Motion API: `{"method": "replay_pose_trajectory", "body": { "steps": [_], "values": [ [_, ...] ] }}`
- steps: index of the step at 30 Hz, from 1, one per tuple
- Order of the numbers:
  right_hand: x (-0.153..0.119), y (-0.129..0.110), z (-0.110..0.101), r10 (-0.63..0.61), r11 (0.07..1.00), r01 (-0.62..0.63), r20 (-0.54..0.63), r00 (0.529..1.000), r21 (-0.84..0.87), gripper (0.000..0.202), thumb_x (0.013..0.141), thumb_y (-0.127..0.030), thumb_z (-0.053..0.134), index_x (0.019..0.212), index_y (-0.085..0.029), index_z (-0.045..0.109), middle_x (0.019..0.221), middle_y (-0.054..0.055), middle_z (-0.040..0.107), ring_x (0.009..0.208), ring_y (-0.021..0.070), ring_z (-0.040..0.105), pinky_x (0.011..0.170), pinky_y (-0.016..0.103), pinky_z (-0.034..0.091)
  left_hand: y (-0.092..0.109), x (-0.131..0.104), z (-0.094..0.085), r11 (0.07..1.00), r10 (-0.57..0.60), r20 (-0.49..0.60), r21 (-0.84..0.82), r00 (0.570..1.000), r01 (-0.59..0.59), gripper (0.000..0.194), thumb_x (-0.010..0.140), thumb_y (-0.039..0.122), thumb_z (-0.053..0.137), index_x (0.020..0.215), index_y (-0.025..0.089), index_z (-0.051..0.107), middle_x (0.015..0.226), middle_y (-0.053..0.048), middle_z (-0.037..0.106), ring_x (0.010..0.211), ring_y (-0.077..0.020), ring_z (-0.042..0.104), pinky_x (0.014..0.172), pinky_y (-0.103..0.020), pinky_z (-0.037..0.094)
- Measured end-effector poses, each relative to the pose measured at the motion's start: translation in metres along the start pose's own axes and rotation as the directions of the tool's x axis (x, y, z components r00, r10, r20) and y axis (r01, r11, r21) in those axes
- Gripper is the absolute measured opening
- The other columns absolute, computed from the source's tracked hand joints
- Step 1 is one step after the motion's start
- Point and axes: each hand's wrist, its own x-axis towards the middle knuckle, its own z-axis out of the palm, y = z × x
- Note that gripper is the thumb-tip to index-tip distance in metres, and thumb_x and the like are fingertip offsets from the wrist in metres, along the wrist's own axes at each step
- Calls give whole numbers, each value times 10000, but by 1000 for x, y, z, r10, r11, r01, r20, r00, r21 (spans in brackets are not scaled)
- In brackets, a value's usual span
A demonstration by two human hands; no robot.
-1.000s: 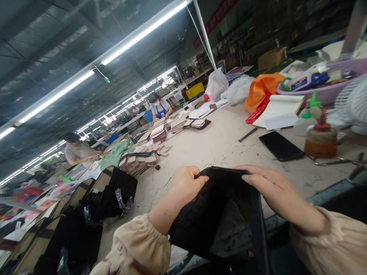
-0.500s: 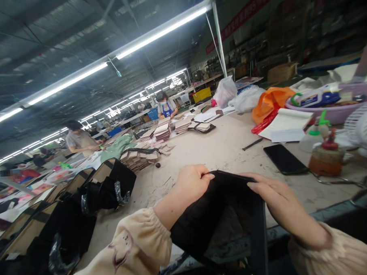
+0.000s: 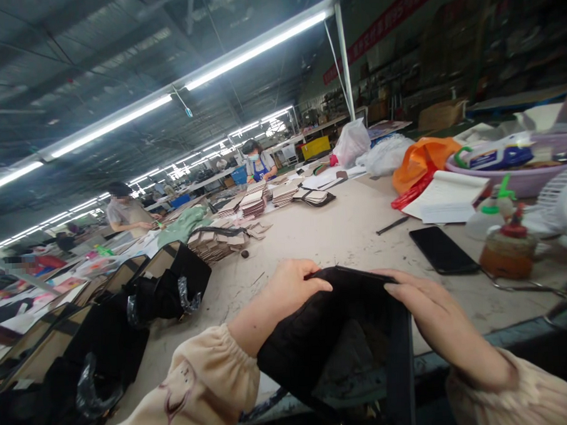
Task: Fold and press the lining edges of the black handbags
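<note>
A black bag (image 3: 312, 336) with a stiff rim hangs open at the near edge of the table, its mouth toward me. My left hand (image 3: 289, 290) pinches the rim at its upper left corner, thumb on the near side and fingers curled. At the upper right corner my right hand (image 3: 423, 300) grips the rim, thumb inside and fingers behind the edge. The lower part of the bag is dark and partly out of view.
Black bags (image 3: 169, 286) with plastic-wrapped handles stand at the left. Stacked pieces (image 3: 252, 201) lie farther back. On the right are a phone (image 3: 442, 249), a bottle of brown liquid (image 3: 508, 253), a notepad (image 3: 452, 192), a purple basin (image 3: 545, 179) and a white fan. Two people work beyond.
My left hand has shifted slightly left along the rim, its thumb now more stretched out. My right hand keeps its hold. The view has shifted slightly.
</note>
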Motion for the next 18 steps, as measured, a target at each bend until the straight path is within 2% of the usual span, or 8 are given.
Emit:
{"method": "replay_pose_trajectory", "body": {
  "steps": [2, 5, 8, 11, 13, 16, 18],
  "values": [
    [0, 0, -1, -4, 1000, 4, -5, 1000, -6, 317, 878, -335, 429, 1056, -235, 671, 1145, 3, 662, 1125, 226, 554, 959, 310, 430, -4, -3, -5, 1000, 8, 39, -14, 999, -7, 195, 717, 346, 635, 779, 161, 647, 689, 30, 605, 664, -121, 535, 573, -199, 369],
    [4, -1, -5, 2, 1000, -2, 13, 1000, -31, 328, 871, -317, 414, 1058, -236, 670, 1154, 8, 659, 1127, 233, 557, 956, 330, 439, -7, -11, -11, 993, -16, 126, 120, 992, 1, 245, 705, 387, 633, 654, 150, 599, 569, 41, 515, 551, -105, 457, 484, -206, 294],
    [10, -3, -13, 15, 994, -12, 23, 1000, -113, 343, 849, -302, 415, 1064, -249, 677, 1143, 9, 665, 1110, 243, 572, 958, 364, 445, -5, -23, -9, 982, -64, 125, 185, 990, 40, 269, 754, 369, 561, 594, 153, 550, 529, 30, 474, 507, -104, 411, 455, -220, 251],
    [17, -9, -24, 22, 969, -7, 56, 998, -247, 364, 819, -286, 442, 1093, -253, 679, 1126, 7, 674, 1091, 243, 588, 963, 374, 443, 0, -34, 1, 992, -108, 95, 82, 990, 100, 227, 786, 328, 509, 650, 155, 564, 576, 12, 523, 546, -122, 455, 471, -218, 292],
    [21, -18, -31, 1, 937, 49, 144, 990, -346, 392, 789, -278, 484, 1137, -238, 663, 1138, 18, 670, 1079, 245, 596, 962, 370, 445, 4, -39, 8, 993, -106, 116, -47, 988, 112, 182, 792, 298, 498, 741, 151, 593, 654, 1, 584, 605, -138, 505, 514, -219, 350],
    [30, -37, -34, -54, 872, 190, 297, 953, -451, 468, 756, -326, 564, 1206, -213, 621, 1139, 45, 669, 1037, 248, 615, 938, 362, 457, 8, -41, 16, 975, -47, 112, -209, 993, 69, 191, 786, 238, 500, 906, 146, 616, 836, -17, 658, 750, -165, 567, 646, -238, 429],
    [38, -49, -30, -54, 854, 229, 358, 932, -467, 503, 752, -397, 592, 1219, -211, 611, 1125, 53, 675, 1010, 241, 625, 911, 341, 467, 9, -40, 19, 965, -20, 93, -257, 995, 43, 228, 780, 209, 501, 968, 151, 616, 908, -19, 671, 814, -175, 578, 714, -253, 442]
  ]
}}
